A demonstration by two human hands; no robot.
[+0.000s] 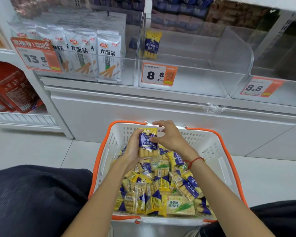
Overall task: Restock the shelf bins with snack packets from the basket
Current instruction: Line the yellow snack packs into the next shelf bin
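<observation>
While gripped by both hands (150, 142), a "奶茶卷" packet (147, 141) above basket (212, 147).

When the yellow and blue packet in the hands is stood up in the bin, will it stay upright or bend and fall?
The packet probably keeps its shape: stick-like rolls show through its clear lower part. It may still tip, being tall and narrow; the one packet in the bin seems to lean on the wall. Its glossy film looks slippery, so the left hand needs a firm grip.

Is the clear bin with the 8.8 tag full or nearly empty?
Nearly empty: the middle bin holds only one yellow packet, standing upright at its back left.
</observation>
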